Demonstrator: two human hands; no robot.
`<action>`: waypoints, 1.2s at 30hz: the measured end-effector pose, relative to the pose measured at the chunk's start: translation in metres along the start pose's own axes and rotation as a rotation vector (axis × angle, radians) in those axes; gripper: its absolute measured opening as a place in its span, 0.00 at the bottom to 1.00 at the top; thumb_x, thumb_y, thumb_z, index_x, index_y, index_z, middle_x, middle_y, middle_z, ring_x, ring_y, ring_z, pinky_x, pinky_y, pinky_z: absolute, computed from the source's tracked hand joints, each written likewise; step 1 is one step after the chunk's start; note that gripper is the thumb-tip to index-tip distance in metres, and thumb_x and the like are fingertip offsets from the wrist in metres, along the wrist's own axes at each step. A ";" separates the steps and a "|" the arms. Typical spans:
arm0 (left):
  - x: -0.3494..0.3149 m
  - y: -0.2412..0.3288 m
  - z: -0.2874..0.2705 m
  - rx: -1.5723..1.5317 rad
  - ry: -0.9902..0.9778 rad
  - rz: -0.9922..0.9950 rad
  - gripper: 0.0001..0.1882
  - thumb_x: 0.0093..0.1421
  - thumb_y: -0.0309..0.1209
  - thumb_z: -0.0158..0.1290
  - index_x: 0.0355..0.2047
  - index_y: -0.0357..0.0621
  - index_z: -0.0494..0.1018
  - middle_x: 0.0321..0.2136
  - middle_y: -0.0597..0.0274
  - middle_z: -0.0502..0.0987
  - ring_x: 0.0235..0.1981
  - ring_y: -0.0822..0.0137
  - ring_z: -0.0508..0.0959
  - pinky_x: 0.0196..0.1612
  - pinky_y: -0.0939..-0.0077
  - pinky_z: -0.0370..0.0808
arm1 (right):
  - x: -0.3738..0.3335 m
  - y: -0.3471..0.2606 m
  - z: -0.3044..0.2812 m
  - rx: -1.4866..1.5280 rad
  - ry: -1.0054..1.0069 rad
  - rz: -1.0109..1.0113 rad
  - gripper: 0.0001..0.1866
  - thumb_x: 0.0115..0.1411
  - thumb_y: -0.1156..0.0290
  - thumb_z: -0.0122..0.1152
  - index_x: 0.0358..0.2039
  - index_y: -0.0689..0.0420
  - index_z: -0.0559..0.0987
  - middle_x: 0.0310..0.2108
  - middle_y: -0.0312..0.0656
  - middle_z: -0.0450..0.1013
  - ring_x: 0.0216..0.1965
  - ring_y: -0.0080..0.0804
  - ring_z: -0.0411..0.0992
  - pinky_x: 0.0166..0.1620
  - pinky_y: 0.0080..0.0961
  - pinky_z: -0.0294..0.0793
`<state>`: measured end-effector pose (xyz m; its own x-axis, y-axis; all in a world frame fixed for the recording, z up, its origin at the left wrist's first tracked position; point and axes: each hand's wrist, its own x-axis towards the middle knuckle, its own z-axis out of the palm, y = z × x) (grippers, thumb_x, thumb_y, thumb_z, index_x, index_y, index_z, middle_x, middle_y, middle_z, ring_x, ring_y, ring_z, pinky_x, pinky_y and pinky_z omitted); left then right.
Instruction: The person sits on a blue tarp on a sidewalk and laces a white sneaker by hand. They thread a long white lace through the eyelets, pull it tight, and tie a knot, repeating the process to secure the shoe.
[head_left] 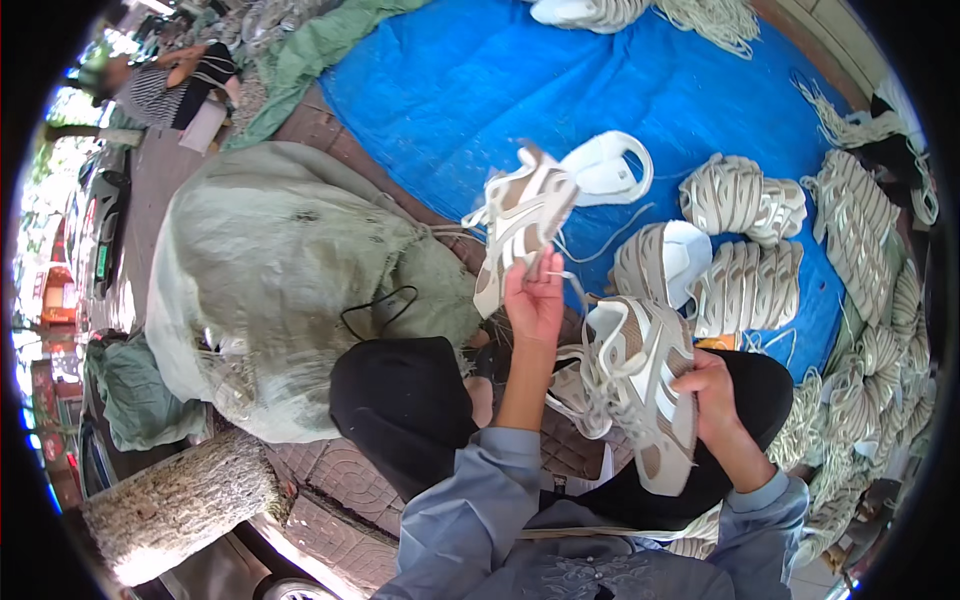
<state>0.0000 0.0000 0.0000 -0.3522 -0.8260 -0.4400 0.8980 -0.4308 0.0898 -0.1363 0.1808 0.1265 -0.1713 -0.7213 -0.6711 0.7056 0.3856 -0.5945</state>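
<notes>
Head view: left hand palm-up, right hand lower, shoes in both.

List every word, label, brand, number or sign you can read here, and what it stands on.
No text is readable.
Small green rectangular plate on what looks like a dark vehicle, far left: too small and blurred.
Beige-and-white laced shoe upper in the left hand: no legible lettering.
Beige-and-white shoe upper with pale laces in the right hand: no legible lettering.
</notes>
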 end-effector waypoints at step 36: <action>-0.127 0.100 0.162 1.642 -0.468 0.363 0.24 0.55 0.43 0.46 0.41 0.33 0.66 0.27 0.45 0.72 0.33 0.60 0.74 0.35 0.70 0.68 | 0.039 -0.044 0.099 -0.781 -0.350 -0.931 0.11 0.38 0.72 0.51 0.21 0.66 0.76 0.19 0.32 0.69 0.21 0.19 0.65 0.26 0.15 0.63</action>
<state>0.0915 0.0028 0.2095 -0.5167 -0.8545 0.0528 -0.1308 0.1397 0.9815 -0.1059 0.0788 0.1699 -0.1086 -0.9689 0.2225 -0.1972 -0.1984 -0.9601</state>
